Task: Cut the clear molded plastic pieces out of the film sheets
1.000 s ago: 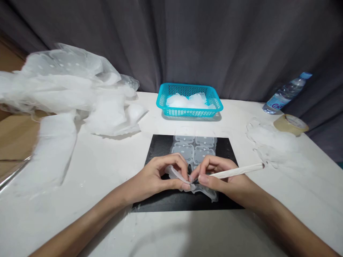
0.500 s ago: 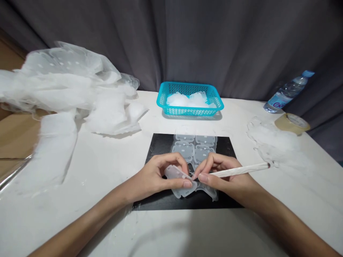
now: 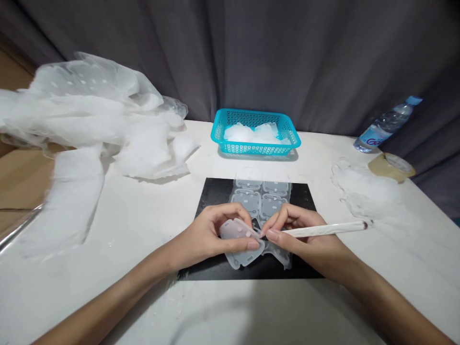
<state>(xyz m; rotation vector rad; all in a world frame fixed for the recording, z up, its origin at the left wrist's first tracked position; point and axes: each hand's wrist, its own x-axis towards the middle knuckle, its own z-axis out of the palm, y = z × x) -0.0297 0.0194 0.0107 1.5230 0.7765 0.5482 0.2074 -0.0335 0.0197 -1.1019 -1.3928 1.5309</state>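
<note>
My left hand (image 3: 219,232) is closed on a folded-up piece of translucent, rubbery sheet (image 3: 239,235) with small raised dots and slots. Between the fingers of my right hand (image 3: 294,235) is a slim white pen-shaped tool (image 3: 323,230), its dark-ended back pointing right and its tip hidden. The right fingertips meet the edge of the piece by my left fingertips. Beneath both hands lies more of the translucent sheet (image 3: 246,199), moulded in rounded-square panels, on a black mat (image 3: 215,191).
A turquoise basket (image 3: 257,147) with whitish translucent pieces stands behind the mat. Translucent sheets (image 3: 89,115) are heaped at left beside a cardboard box (image 3: 25,177). On the right are a water bottle (image 3: 384,127), a tape roll (image 3: 391,165) and translucent scraps (image 3: 370,187).
The held piece has tilted a little, showing more of its face. My right hand has shifted slightly, and the tool's back end has moved a bit to the right.
</note>
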